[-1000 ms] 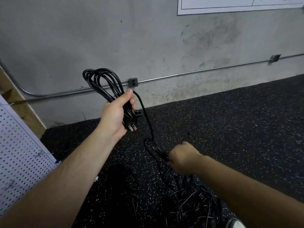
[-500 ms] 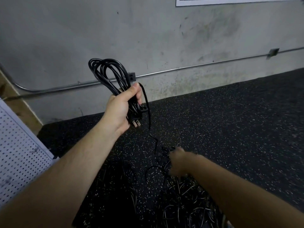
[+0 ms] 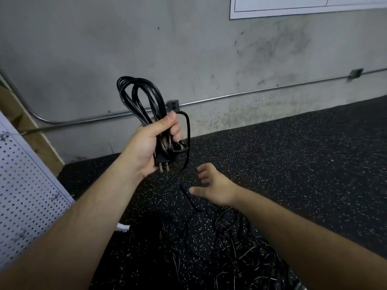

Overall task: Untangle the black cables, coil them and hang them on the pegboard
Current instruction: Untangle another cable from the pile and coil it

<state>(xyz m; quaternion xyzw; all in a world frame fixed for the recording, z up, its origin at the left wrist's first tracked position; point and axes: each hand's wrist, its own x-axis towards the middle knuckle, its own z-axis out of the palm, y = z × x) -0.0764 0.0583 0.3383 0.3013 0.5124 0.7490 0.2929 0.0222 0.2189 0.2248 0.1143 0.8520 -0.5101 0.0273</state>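
While left hand (image 3: 152,143) grips one nearly done coil (image 3: 132,102), right hand (image 3: 215,185) is open, empty; tangle (image 3: 230,258) at the bottom waits, visible pegboard (image 3: 25,195) holds nothing.

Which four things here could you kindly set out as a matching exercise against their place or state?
Things: 1 coiled cable; 2 pegboard; 3 tangled cables; 4 right hand.
Places or states: A heaped on the floor; B open, fingers spread; C gripped by the left hand; D at the left edge.
Pairs: 1-C, 2-D, 3-A, 4-B.
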